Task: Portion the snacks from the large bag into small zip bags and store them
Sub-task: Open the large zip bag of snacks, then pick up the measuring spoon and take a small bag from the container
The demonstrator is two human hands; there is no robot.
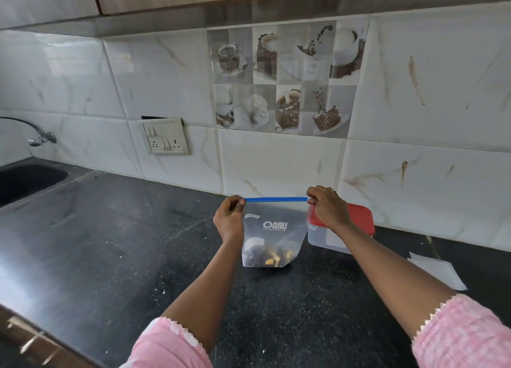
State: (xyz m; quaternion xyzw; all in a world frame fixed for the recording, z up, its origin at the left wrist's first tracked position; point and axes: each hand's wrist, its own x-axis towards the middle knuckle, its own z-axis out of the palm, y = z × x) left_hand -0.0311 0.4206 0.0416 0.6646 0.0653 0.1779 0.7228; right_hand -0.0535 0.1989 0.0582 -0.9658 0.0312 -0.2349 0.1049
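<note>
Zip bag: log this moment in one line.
left hand: pinches zip end | right hand: pinches other end | zip bag: upright, snacks at bottom | box: behind bag

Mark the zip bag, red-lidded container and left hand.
zip bag [276, 239]: head view, clear front panel below the logo.
red-lidded container [362, 218]: head view, on the red lid.
left hand [229, 219]: head view, back of the hand.

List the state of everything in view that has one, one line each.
Zip bag: upright, zip pulled straight, looks sealed, snacks at the bottom.
Left hand: pinches the bag's top left corner.
Right hand: pinches its top right corner.
Container: red lid on.
</note>
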